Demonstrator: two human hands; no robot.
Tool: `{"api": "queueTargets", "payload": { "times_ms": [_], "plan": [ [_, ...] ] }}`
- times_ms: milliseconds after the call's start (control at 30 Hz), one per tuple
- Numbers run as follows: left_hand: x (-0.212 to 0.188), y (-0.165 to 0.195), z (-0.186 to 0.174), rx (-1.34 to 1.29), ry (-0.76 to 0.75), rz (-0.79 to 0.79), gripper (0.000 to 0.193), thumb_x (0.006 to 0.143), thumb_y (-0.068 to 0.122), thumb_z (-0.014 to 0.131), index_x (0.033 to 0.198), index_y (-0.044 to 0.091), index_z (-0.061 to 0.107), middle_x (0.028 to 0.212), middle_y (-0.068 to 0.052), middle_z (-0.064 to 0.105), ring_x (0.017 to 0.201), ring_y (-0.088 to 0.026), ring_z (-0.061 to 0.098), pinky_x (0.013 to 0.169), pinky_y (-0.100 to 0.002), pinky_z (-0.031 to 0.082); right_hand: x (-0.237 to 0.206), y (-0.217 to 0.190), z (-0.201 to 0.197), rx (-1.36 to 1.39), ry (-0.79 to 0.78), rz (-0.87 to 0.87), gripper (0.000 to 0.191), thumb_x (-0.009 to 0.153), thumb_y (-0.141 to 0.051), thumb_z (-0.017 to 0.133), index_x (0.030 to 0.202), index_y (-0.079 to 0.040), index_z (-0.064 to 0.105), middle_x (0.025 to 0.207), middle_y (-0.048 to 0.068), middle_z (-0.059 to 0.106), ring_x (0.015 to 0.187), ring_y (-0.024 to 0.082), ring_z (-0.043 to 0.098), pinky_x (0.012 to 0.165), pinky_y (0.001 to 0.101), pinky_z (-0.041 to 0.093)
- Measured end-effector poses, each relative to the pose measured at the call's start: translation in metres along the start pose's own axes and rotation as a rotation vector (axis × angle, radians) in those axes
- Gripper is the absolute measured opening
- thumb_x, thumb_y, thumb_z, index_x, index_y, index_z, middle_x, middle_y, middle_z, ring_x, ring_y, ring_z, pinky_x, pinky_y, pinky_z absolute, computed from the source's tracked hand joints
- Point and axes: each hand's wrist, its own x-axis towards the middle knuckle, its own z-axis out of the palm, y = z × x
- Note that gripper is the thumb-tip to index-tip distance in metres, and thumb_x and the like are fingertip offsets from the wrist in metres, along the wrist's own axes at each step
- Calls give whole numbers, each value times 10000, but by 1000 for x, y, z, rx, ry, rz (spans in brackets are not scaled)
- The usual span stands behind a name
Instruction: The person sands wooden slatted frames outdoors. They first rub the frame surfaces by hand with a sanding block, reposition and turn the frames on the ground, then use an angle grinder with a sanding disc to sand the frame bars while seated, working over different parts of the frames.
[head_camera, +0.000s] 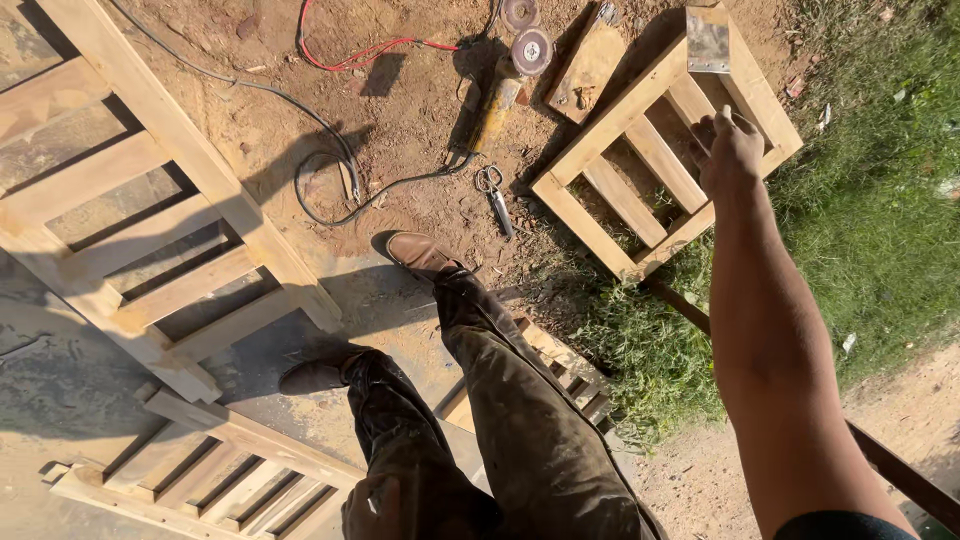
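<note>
The right hand (730, 150) is reaching out, fingers curled, over the small pale slatted wooden frame (640, 150) lying on sandy ground; whether it is gripping anything cannot be determined. The left hand is out of view.

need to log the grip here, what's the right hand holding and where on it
The right hand grips the small wooden slatted frame by its side rail, near the upper corner. No left hand is in view.

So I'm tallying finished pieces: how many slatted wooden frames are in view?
4: one large at left, one bottom left, one top right by the right hand, one partly hidden behind the legs.
</note>
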Motion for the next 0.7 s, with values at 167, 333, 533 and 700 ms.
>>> {"api": "queueTargets", "payload": {
  "times_ms": [167, 333, 533, 700],
  "plan": [
    [16, -4, -9, 109, -118, -11, 341, 842, 436, 771, 1018, 145, 764, 1017, -106, 796, 1080, -278, 733, 1034, -421, 573, 5, 41, -15, -523, -146, -174, 272, 971, -252, 695, 1144, -43, 680, 877, 59, 735, 666, 124, 694, 591, 286, 611],
    [30, -8, -12, 3, -21, 170, 345, 794, 387, 786, 1017, 124, 762, 1020, -109, 786, 979, -283, 740, 921, -437, 590, -56, 186, -41, -1021, -310, -118, 518, 967, -522, 636, 843, -26, 722, 674, 140, 684, 576, 237, 623, 577, 417, 518],
    [65, -9, -20, 170, -118, 310, 362, 776, 292, 844, 1043, 78, 728, 993, -144, 782, 965, -301, 730, 902, -453, 571, -108, 296, -91, -1174, -383, -106, 348, 840, -360, 706, 886, -16, 695, 769, 181, 740, 664, 312, 704, 655, 467, 554],
    [189, 30, 17, 352, -118, 216, 464, 756, 328, 855, 1101, 71, 681, 1041, -157, 757, 1011, -311, 709, 928, -458, 557, 3, 294, -68, -1051, -176, -174, 345, 840, -316, 713, 1080, -71, 676, 955, 151, 750, 857, 324, 723, 816, 457, 566]
  ]
}}
